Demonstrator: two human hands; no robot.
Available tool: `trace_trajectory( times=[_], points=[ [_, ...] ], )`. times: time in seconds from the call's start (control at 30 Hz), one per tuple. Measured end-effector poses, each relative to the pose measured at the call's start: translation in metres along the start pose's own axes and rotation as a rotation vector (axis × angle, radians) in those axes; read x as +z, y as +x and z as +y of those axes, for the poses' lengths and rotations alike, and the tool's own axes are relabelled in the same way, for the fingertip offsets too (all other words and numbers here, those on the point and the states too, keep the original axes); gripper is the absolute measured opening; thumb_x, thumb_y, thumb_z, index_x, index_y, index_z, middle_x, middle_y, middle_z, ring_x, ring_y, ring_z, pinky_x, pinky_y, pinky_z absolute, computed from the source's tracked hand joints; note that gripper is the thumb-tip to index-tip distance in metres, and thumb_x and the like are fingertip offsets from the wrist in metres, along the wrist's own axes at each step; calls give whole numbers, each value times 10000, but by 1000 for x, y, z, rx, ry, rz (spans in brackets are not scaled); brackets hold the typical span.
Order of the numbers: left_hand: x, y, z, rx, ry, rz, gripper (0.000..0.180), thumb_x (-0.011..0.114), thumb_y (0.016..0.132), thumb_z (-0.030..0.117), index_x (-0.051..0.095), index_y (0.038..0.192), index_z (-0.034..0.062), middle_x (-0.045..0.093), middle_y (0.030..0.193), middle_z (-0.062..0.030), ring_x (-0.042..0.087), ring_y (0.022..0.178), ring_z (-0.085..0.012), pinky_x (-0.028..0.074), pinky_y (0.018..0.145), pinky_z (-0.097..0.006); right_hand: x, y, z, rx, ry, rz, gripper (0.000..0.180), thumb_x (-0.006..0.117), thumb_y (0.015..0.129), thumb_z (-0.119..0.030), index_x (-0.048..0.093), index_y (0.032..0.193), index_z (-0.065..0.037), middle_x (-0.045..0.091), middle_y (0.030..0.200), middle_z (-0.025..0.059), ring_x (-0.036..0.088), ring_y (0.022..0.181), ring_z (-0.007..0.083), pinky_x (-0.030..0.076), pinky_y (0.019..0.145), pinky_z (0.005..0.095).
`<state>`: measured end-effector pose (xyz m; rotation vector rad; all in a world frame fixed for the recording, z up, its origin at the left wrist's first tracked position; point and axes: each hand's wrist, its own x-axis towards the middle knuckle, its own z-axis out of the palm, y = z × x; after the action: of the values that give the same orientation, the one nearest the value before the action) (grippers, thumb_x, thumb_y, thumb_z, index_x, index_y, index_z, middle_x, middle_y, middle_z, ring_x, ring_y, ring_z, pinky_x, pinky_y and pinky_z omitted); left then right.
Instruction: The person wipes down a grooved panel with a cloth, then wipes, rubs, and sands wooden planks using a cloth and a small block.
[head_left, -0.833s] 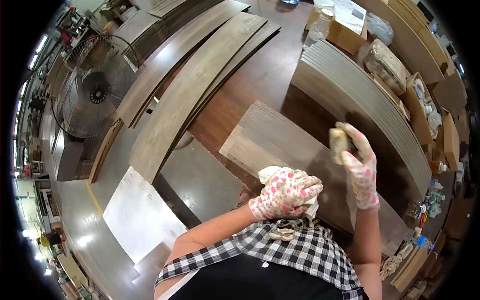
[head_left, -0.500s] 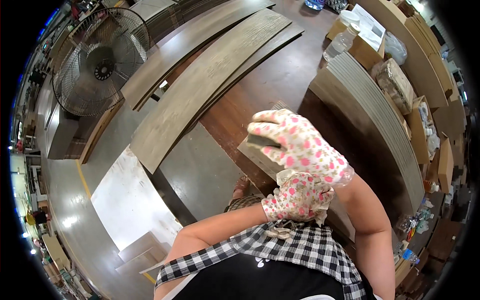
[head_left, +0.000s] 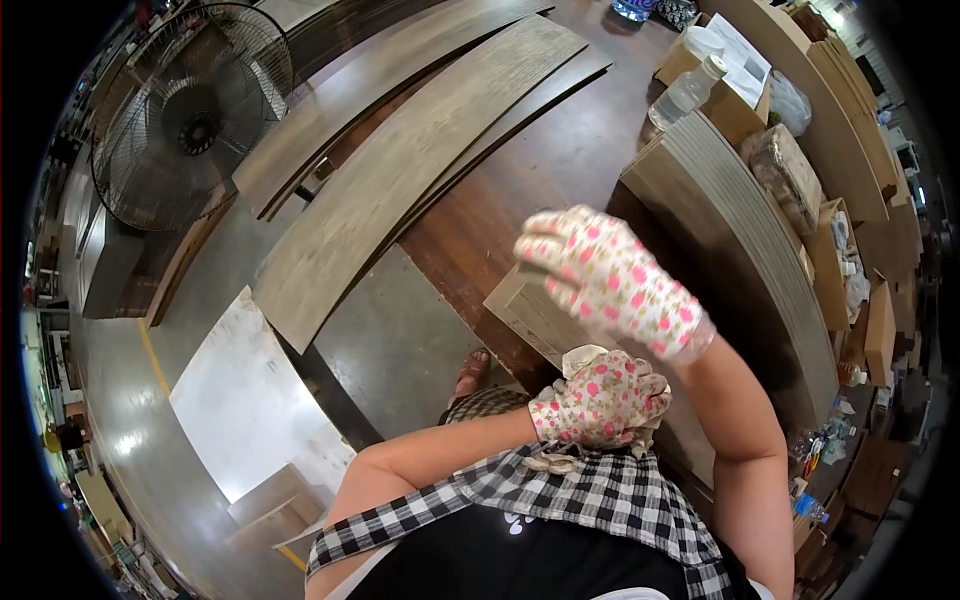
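Observation:
My left hand point(head_left: 600, 400), in a white glove with pink flowers, is closed around a crumpled off-white cloth point(head_left: 580, 358) close to my waist. Above and farther out is my right hand point(head_left: 625, 285), in a matching glove and slightly blurred by motion. Its fingers and thumb curl together over a dark sliver of something I cannot make out. A grey-brown wood-look plank point(head_left: 528, 305) lies beneath the right hand, apart from it. Part of this plank is hidden behind both hands.
Long wood-look planks point(head_left: 420, 160) lie across the table point(head_left: 540, 150) at the left. A tall plank stack point(head_left: 740, 240) stands at the right, near a clear bottle point(head_left: 688, 92) and cardboard boxes point(head_left: 880, 330). A fan point(head_left: 195, 130) stands far left, above a white board point(head_left: 255, 400).
My right hand has shifted slightly right, lifting a little away from the left hand. The dark thing in its grip shows less now. My left hand keeps its hold on the cloth.

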<state>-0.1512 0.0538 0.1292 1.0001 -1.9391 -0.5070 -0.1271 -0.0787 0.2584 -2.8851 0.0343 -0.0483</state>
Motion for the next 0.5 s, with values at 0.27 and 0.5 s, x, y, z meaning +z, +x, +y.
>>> trace_trajectory(
  times=[0.27,0.5],
  points=[
    [-30,28,16,8,-159,-58,435,608,663,266,538,1059,99,530,1024,-64,522,954,-258,428,806,-412,12,-8,48,198,153,372,310,667,786,-207,606,1033,-30,608,1031,121,576,970,295,481,839,365],
    [-36,27,18,-28,84,-145,460,650,635,202,581,1074,83,568,1127,-66,558,1005,-247,449,833,-393,8,-90,50,366,387,400,321,662,752,-143,593,1032,-3,596,1055,153,573,992,302,458,882,349]
  ],
)
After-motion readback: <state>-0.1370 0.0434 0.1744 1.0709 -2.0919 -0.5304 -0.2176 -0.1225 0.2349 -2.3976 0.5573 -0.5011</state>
